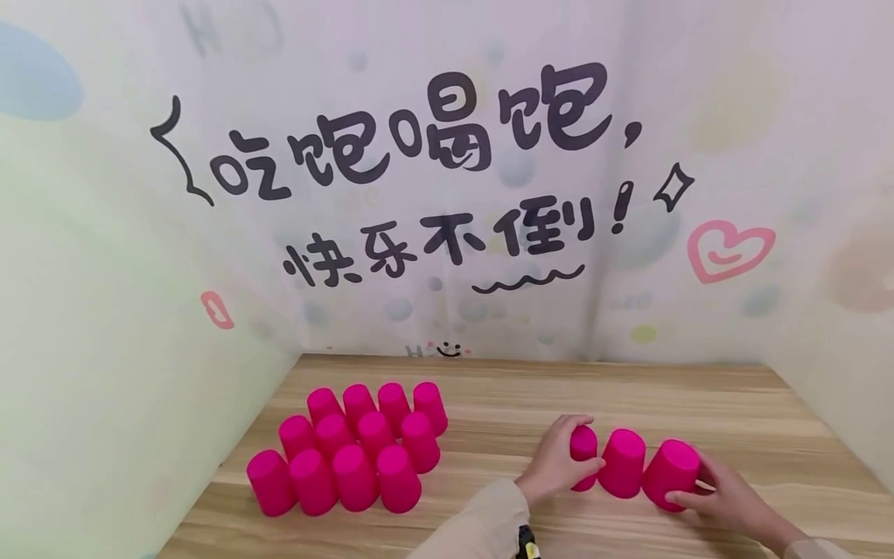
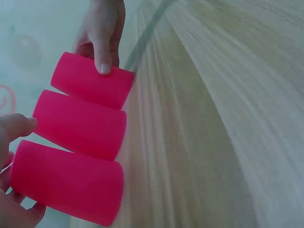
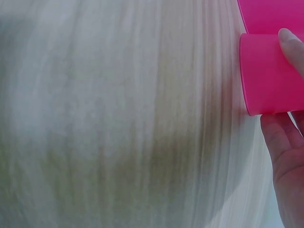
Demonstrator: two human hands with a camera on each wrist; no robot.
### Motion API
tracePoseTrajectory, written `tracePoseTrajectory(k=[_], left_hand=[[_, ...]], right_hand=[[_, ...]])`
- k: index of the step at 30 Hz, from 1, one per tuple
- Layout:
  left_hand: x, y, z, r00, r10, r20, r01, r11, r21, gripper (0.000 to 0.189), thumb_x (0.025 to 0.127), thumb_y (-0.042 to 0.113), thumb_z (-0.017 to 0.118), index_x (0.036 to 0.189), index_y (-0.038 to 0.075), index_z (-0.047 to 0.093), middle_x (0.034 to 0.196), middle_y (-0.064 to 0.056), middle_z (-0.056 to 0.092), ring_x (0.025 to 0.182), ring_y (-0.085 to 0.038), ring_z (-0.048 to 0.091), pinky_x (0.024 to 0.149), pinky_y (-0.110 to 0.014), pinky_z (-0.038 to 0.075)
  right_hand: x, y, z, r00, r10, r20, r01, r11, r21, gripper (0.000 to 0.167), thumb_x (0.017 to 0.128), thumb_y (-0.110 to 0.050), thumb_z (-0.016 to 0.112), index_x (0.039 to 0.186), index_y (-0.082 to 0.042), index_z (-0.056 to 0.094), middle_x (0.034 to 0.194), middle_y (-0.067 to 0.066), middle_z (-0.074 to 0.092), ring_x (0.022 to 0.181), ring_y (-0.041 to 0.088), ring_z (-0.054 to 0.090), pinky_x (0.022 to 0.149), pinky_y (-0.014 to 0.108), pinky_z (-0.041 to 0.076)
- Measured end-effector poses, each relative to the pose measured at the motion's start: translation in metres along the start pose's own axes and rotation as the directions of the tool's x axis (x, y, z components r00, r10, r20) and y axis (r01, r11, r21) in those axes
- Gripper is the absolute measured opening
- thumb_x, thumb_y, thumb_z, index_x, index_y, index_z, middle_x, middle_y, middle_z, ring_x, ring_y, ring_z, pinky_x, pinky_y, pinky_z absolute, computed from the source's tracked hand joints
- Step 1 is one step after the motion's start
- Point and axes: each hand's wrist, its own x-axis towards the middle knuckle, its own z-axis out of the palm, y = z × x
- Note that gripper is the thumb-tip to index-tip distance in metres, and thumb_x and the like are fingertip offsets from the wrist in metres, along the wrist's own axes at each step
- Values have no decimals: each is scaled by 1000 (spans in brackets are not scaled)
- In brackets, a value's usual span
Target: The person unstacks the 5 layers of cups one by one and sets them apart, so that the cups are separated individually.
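Three bright pink cups stand upside down in a short row on the right of the table in the head view. At the row's left end my left hand (image 1: pixel 559 462) holds the left cup (image 1: pixel 583 458), fingers behind it and thumb across its front. The tip of that thumb comes right up to the middle cup (image 1: pixel 623 463). My right hand (image 1: pixel 733 501) grips the right cup (image 1: pixel 672 473), thumb on the near side and fingers round the far side. In the left wrist view all three cups lie close together, the middle cup (image 2: pixel 80 124) between the held ones.
To the left, several more upside-down pink cups (image 1: pixel 356 477) stand in three close rows on the wood-grain table (image 1: pixel 489 520). A printed white curtain (image 1: pixel 447 310) rises at the table's back edge, and pale side panels (image 1: pixel 105 349) flank it.
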Motion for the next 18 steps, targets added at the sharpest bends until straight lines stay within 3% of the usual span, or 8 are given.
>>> tracePoseTrajectory(k=[8,18], left_hand=[[-4,-16,9,995,-61,-76,47,984,-173,49,73,9,71,117,12,51,104,5,53,91,-5,52,72,-17,46],[-2,-17,7,987,-151,-58,128,946,-297,50,71,6,73,116,14,53,99,7,55,88,-6,53,71,-20,47]], right_hand=[[0,0,-1,1000,9,2,-9,1000,-22,61,72,-16,72,119,8,41,96,-23,51,84,-9,52,65,17,49],[-1,2,1,1000,-15,-19,14,999,-36,59,71,-15,73,116,9,42,95,-26,50,85,-10,51,65,16,49]])
